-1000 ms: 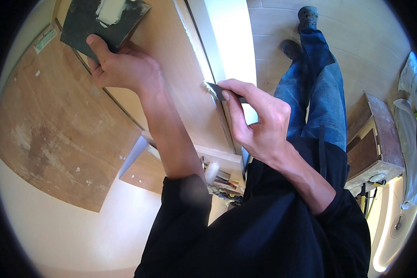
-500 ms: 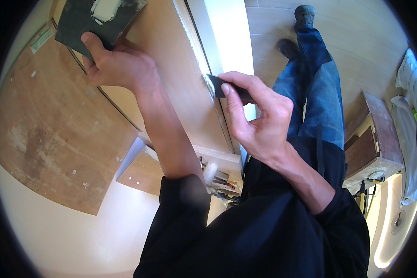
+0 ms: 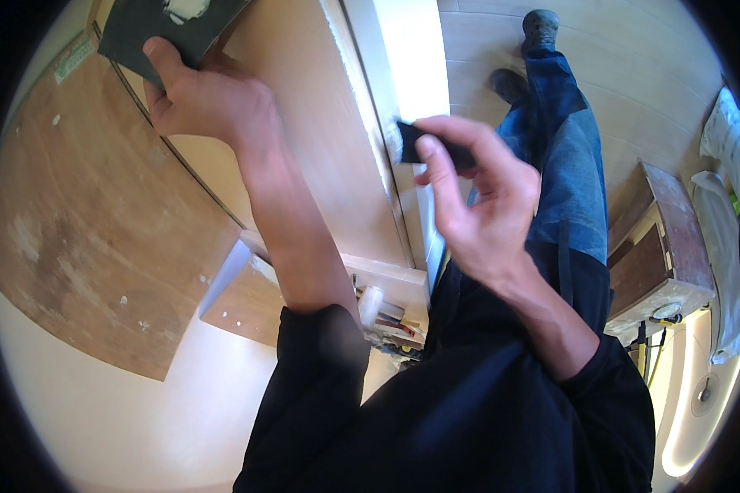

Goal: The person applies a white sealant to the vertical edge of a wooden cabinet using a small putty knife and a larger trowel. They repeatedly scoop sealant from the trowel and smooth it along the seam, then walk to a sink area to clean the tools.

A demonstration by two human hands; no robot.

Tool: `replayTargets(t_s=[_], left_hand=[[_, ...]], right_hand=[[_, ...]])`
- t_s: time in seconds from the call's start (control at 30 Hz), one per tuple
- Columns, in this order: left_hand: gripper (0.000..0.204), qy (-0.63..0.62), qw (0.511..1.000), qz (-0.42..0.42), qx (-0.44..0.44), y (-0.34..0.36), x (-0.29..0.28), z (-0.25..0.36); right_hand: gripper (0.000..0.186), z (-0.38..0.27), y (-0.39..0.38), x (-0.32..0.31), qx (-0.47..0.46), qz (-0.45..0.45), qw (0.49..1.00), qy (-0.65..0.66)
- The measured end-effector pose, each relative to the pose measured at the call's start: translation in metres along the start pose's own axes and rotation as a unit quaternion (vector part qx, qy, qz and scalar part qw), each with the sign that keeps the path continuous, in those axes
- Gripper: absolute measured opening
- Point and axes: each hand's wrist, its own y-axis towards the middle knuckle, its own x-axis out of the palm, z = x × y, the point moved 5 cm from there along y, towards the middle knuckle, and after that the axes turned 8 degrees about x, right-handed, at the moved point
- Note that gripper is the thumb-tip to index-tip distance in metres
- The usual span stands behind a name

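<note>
At the upper left, my left hand (image 3: pixel 214 103) grips a dark square putty board (image 3: pixel 144 33), thumb on its face. A lump of white putty (image 3: pixel 187 8) lies on that board, partly cut off by the picture's edge. Between the thumb and fingers of my right hand (image 3: pixel 489 193) is a small black putty scraper (image 3: pixel 411 143) with white putty along its edge. The scraper is just beside the edge of a pale wooden panel (image 3: pixel 304 123); whether it touches the light strip there I cannot tell. A ragged line of white putty (image 3: pixel 358 92) runs along the panel's edge.
A stained plywood sheet (image 3: pixel 90 230) fills the left. Several tools (image 3: pixel 390 322) lie in a ledge or holder near my waist. My legs in blue jeans (image 3: pixel 567 156) stand on a tiled floor (image 3: pixel 633 66). At right are a wooden step stool or box (image 3: pixel 674 246) and white sheeting (image 3: pixel 719 271).
My right hand has drawn the scraper to the right, off the puttied edge. My left hand and the putty board have shifted slightly up.
</note>
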Motion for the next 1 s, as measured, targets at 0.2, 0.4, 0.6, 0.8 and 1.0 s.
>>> replayTargets(t_s=[0.2, 0.4, 0.6, 0.8, 1.0], left_hand=[[0.020, -0.012, 1.000, 0.000, 0.016, 0.006, -0.002, -0.005], [0.018, -0.052, 0.998, -0.004, 0.025, 0.014, -0.011, -0.016], [0.022, -0.116, 0.993, -0.009, 0.014, 0.003, -0.017, -0.015], [0.022, -0.142, 0.983, 0.073, -0.094, -0.057, -0.065, 0.019], [0.028, -0.103, 0.981, 0.113, -0.119, -0.110, -0.123, 0.076]], right_hand=[[0.023, 0.016, -0.006, -0.014, 0.084, -0.058, 0.986, 0.132], [0.031, 0.023, -0.022, -0.027, 0.144, -0.121, 0.972, 0.144], [0.029, 0.022, -0.040, -0.041, 0.128, -0.141, 0.968, 0.166], [0.026, 0.008, -0.042, -0.068, 0.129, -0.171, 0.970, 0.118], [0.026, 0.018, -0.043, -0.114, 0.123, -0.198, 0.967, 0.102]])
